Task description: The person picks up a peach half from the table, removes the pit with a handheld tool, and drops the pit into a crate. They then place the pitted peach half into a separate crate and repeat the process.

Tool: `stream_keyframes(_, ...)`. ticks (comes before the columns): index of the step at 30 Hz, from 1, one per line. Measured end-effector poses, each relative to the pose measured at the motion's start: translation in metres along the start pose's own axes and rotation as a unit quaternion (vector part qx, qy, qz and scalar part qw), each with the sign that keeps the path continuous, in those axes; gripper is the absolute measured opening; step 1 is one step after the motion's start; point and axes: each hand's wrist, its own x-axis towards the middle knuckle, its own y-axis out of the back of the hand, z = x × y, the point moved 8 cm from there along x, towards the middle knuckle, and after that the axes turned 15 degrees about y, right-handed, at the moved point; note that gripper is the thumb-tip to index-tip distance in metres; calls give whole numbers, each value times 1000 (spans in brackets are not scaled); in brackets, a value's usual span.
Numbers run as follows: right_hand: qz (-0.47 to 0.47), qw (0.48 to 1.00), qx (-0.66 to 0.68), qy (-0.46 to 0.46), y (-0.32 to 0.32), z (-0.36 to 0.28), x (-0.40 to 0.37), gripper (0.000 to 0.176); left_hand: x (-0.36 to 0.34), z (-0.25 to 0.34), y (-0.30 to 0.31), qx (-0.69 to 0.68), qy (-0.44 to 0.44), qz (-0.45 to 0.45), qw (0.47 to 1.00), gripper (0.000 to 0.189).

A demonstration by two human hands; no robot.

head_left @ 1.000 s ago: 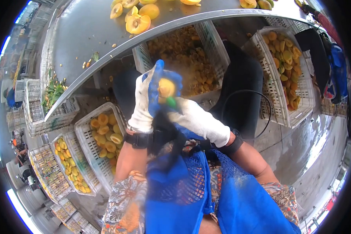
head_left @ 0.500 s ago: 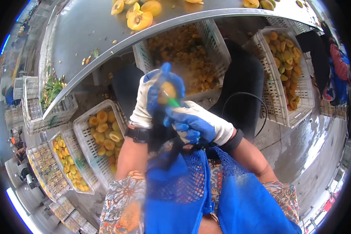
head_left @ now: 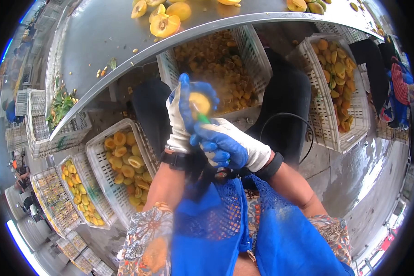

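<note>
My left hand (head_left: 186, 108), in a white glove with blue coating, is closed around a yellow peach half (head_left: 199, 104), cut face toward me. My right hand (head_left: 230, 145), gloved alike, grips a green-handled tool (head_left: 203, 118). The tool's tip meets the peach's lower part; its exact shape is lost in blur. Both hands are close together above my lap. Beyond them, under the table edge, sits a white crate (head_left: 255, 55) of peach scraps.
A metal table (head_left: 89, 55) carries cut peaches (head_left: 164, 25) near its edge. Crates of peach halves stand left (head_left: 96, 158) and right (head_left: 315, 110). A black cable (head_left: 311, 133) loops beside my right leg. Another person's blue clothing (head_left: 397, 103) shows at far right.
Both hands keep hold of the peach half and the tool. The left hand has turned slightly, showing more of the peach's cut face. The left wrist has shifted a little right.
</note>
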Motion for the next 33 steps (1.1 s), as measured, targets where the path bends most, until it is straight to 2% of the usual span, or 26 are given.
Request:
stream_keyframes(1, 11, 1000, -28, 6, 3, -1, 0, 29, 0, 0, -2, 25, 3, -2, 1000, 51)
stream_keyframes(5, -10, 999, 25, -36, 2, -2, -6, 30, -3, -3, -15, 84, 140, -57, 985, 48)
stream_keyframes(7, -18, 997, 59, -44, -2, 0, -7, 30, 2, -5, -18, 103, 116, -137, 978, 47)
stream_keyframes(8, -52, 992, 97, -55, -3, 1, -6, 30, 5, -3, -21, 113, 102, -177, 972, 47)
stream_keyframes(9, -86, 985, 135, -66, 0, 0, -4, 29, 2, 9, -29, 235, 39, -184, 954, 46)
stream_keyframes(11, -136, 968, 202, -62, -2, -2, -6, 31, -9, 36, -48, 374, -175, -209, 886, 45)
stream_keyframes(14, -143, 939, 309, -41, -6, -8, 1, 32, 17, 15, -31, 167, 49, -142, 974, 42)
stream_keyframes(16, -143, 939, 311, -24, -2, -9, 4, 33, 22, -13, -22, -35, 216, -84, 972, 41)
stream_keyframes(17, -141, 934, 326, -26, 2, -8, 6, 33, 23, -18, -19, -21, 218, -45, 975, 42)
stream_keyframes(20, -175, 898, 404, -23, 0, -5, 9, 37, 34, -35, -25, -118, 238, -156, 951, 42)
stream_keyframes(21, -185, 893, 409, -16, 0, -5, 13, 37, 35, -32, -35, -209, 227, -204, 929, 42)
stream_keyframes(26, -197, 873, 447, 3, 7, -16, 18, 40, 45, -32, -36, -193, 201, -112, 954, 42)
stream_keyframes(28, -188, 889, 418, 10, 12, -15, 20, 39, 58, -45, -22, -176, 180, -83, 964, 42)
stream_keyframes(32, -194, 897, 396, 21, 11, -15, 18, 38, 61, -43, -13, -129, 145, -56, 979, 43)
stream_keyframes(33, -195, 902, 385, 26, 11, -16, 18, 37, 68, -48, -9, -180, 141, -92, 969, 43)
